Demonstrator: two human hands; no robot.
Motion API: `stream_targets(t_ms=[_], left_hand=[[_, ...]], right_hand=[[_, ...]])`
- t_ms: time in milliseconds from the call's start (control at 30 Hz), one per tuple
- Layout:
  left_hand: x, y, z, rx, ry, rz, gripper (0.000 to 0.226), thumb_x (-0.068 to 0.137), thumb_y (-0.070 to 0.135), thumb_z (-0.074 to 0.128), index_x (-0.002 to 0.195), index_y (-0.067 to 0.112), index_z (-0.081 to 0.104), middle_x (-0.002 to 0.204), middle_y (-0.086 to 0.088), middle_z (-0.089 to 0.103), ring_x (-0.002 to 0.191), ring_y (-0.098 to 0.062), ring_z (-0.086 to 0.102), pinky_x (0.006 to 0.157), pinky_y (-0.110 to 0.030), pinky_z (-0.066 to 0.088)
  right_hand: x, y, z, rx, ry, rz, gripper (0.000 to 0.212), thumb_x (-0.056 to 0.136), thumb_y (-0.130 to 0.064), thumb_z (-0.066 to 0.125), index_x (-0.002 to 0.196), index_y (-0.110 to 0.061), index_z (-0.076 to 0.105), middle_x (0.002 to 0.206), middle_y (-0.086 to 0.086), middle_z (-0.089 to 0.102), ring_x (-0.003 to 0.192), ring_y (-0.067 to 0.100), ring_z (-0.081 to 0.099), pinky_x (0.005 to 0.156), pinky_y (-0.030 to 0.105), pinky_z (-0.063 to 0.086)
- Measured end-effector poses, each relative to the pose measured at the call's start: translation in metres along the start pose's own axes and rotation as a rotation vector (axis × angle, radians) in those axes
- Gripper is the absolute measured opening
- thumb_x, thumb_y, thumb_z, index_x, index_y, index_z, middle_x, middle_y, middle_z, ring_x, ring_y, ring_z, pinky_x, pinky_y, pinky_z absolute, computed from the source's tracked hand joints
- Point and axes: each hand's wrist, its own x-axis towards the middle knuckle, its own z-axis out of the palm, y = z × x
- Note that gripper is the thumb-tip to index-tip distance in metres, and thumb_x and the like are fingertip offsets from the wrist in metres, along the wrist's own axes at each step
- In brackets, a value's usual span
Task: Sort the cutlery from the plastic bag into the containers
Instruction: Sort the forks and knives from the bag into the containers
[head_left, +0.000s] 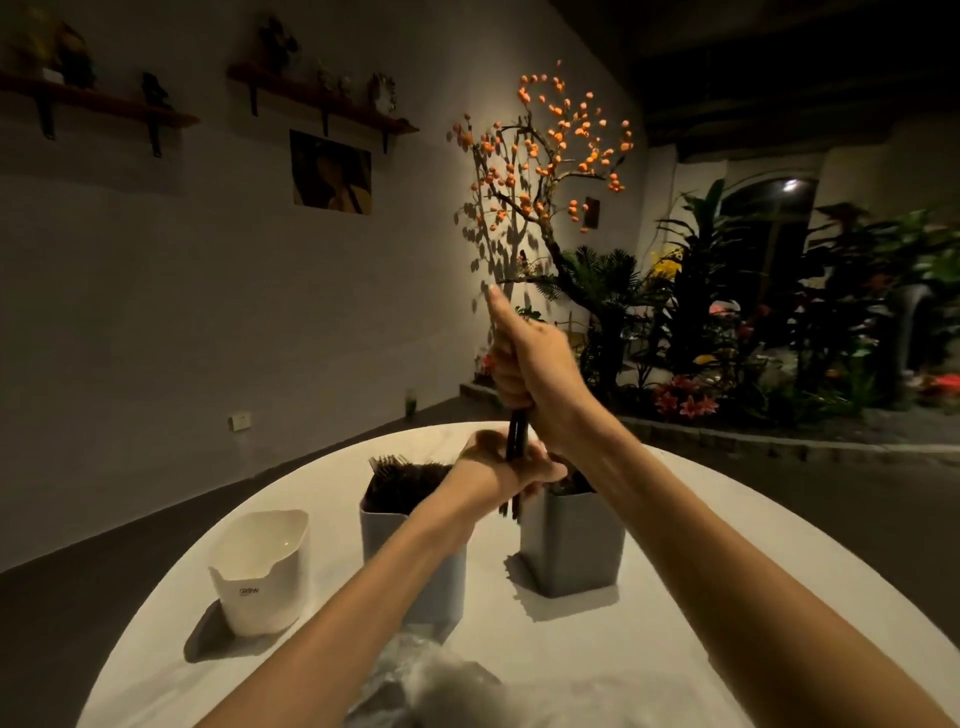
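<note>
Plastic bag (441, 686) nearest, on table (675, 649). R hand (535, 374) fingers clamped on black cutlery bundle (517, 441) above right grey container (571, 545); L hand (511, 470) blurred, finger state unclear. Step: dropping in. Next: lower, release.

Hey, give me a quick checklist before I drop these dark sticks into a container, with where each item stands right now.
1. Grip: right hand is curled round the dark sticks: ok.
2. Left hand touches the lower ends and is blurred; steadying or not: cannot tell.
3. Sticks over the right grey container: ok, roughly at its near-left edge.
4. Room inside that container: cannot tell, the arm hides its mouth.
5. Middle grey container holds forks: ok, avoid.
6. White container upright: ok.
</note>
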Motion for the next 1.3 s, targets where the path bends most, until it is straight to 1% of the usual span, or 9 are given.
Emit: stream_targets(t_ms=[100,300,567,700,933,1033,1100,1200,1300], left_hand=[[0.014,-0.002,0.011,-0.073,0.031,0.117,0.031,0.083,0.005,0.077,0.108,0.021,0.066,0.100,-0.006,0.073,0.094,-0.018,0.071,0.082,-0.030,0.056],[0.042,-0.041,0.034,-0.053,0.130,0.155,0.038,0.088,0.010,0.071,0.120,0.027,0.057,0.125,0.001,0.057,0.109,-0.007,0.055,0.075,-0.018,0.043],[0.061,-0.070,0.044,0.002,0.031,0.025,0.106,0.079,0.014,0.082,0.157,0.038,0.014,0.165,0.001,0.020,0.149,-0.025,0.026,0.116,-0.047,0.032],[0.064,-0.079,0.047,0.019,0.008,-0.022,0.107,0.083,0.007,0.078,0.158,0.034,0.007,0.165,0.000,0.022,0.149,-0.026,0.030,0.115,-0.046,0.035],[0.066,-0.093,0.043,0.011,0.015,-0.059,0.105,0.082,0.007,0.081,0.158,0.032,0.013,0.162,-0.003,0.029,0.144,-0.025,0.038,0.113,-0.048,0.041],[0.063,-0.093,0.041,-0.001,-0.001,-0.050,0.104,0.083,0.005,0.078,0.159,0.030,0.012,0.161,-0.004,0.030,0.143,-0.025,0.039,0.113,-0.045,0.042],[0.059,-0.090,0.039,-0.011,-0.029,-0.053,0.103,0.084,0.003,0.075,0.160,0.029,0.010,0.162,-0.004,0.030,0.142,-0.026,0.041,0.112,-0.044,0.043],[0.050,-0.081,0.030,0.013,-0.052,-0.052,0.095,0.087,0.005,0.072,0.159,0.030,0.016,0.157,-0.005,0.037,0.131,-0.025,0.053,0.105,-0.042,0.050],[0.025,-0.064,0.013,0.121,-0.042,0.028,0.065,0.088,0.011,0.070,0.145,0.028,0.044,0.140,-0.003,0.052,0.111,-0.018,0.062,0.094,-0.041,0.058]], right_hand=[[0.014,-0.019,-0.043,-0.070,0.174,-0.135,0.053,0.102,-0.046,0.053,0.055,-0.026,0.037,0.049,-0.012,0.034,0.040,0.007,0.026,0.039,0.018,0.022],[0.034,0.027,-0.100,-0.262,0.469,-0.136,0.063,0.095,-0.066,0.049,0.049,-0.025,0.034,0.048,-0.008,0.032,0.042,0.011,0.026,0.044,0.022,0.025],[0.049,0.123,-0.107,-0.293,0.416,0.193,0.039,0.099,-0.030,0.045,0.062,-0.019,0.039,0.056,-0.005,0.037,0.059,0.015,0.034,0.059,0.034,0.031],[0.044,0.148,-0.103,-0.507,0.256,0.295,0.038,0.105,-0.036,0.046,0.078,-0.009,0.053,0.076,0.003,0.052,0.073,0.013,0.050,0.067,0.020,0.040],[0.043,0.129,-0.113,-0.555,0.396,0.123,0.023,0.106,-0.031,0.046,0.114,-0.015,0.061,0.115,0.002,0.061,0.099,0.009,0.056,0.077,0.018,0.044],[0.036,0.133,-0.114,-0.617,0.206,0.301,0.055,0.107,-0.052,0.031,0.150,-0.018,0.040,0.157,0.007,0.040,0.138,0.023,0.045,0.110,0.039,0.038],[0.032,0.138,-0.110,-0.679,0.023,0.433,0.067,0.105,-0.061,0.022,0.156,-0.019,0.032,0.162,0.004,0.034,0.146,0.026,0.036,0.117,0.044,0.029],[0.026,0.125,-0.109,-0.756,0.144,0.260,0.060,0.106,-0.055,0.027,0.147,-0.015,0.044,0.151,0.007,0.049,0.129,0.019,0.049,0.106,0.036,0.038],[0.005,0.096,-0.109,-0.732,0.202,0.109,0.042,0.107,-0.043,0.041,0.134,-0.014,0.057,0.132,0.004,0.062,0.110,0.011,0.056,0.084,0.025,0.044]])
